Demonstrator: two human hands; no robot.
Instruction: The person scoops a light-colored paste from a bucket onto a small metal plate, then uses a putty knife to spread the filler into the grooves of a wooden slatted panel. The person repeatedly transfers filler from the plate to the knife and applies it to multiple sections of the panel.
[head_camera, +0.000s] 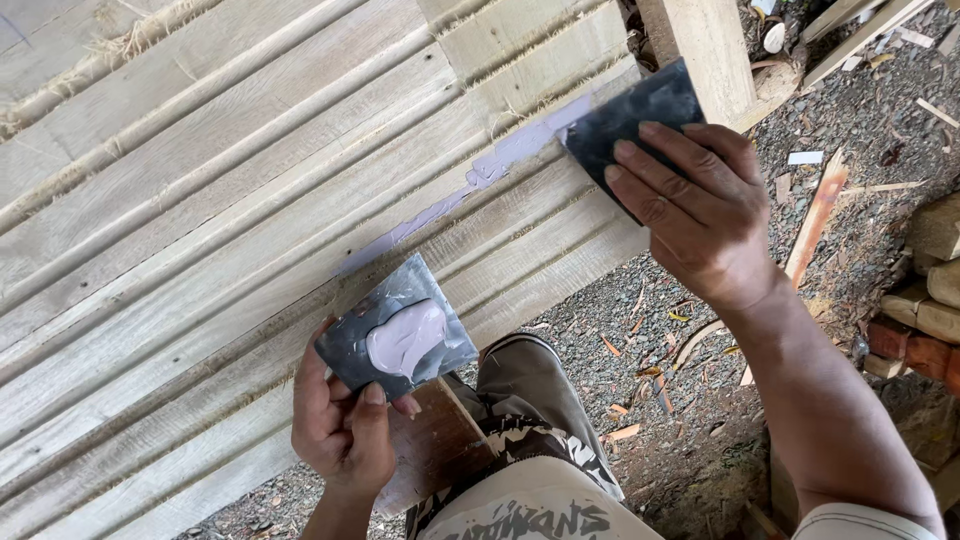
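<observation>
My right hand (700, 200) presses a dark flat scraper (630, 115) against a groove in the pale grooved wooden panel (200, 200). A streak of pale lilac filler (470, 180) runs along that groove, down and left from the scraper. My left hand (340, 425) holds a dark square plate (400, 330) by its lower corner, with a blob of the same lilac filler (405, 340) on top. The plate hovers near the panel's lower edge, above my knee.
Gravel ground (700, 330) with wood scraps and shavings lies to the right. A wooden post (705, 50) stands behind the panel. Bricks and wood blocks (925, 310) are stacked at the right edge. My patterned trouser leg (530, 440) is below.
</observation>
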